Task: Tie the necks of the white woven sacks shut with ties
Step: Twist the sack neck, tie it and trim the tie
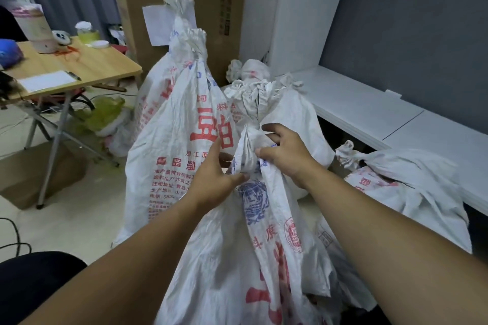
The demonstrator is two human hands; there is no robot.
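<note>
Near sack fills the lower centre of the frame, standing on the floor between both forearms. Its neck sits at mid-frame, gathered into a rope of pleats, with the ruffled mouth fanning out above.

Left hand: grip wrapped on the neck from the left, thumb pressed across the front of the pleats, fingers going behind. Right hand: grip curled, thumb and forefinger pinching the bunched fabric from the right. We see no tie clearly, so we cannot tell whether one is already round the neck.

Handling, our judgement: the woven plastic is thin, crinkly and a bit slick. It folds easily but springs back open if the squeeze lets go. The body looks full and heavy, so we would not lift it and would work only the neck. Best hold is right under the ruffle where the pleats are tightest. One hand keeps the bunch squeezed while the other winds the tie just above it. Take it too low and the pleats spread.

A tall sack stands just behind at centre left, neck already cinched. Another sack lies at right of frame, also knotted. The counter is upper left, well apart from the sacks.
</note>
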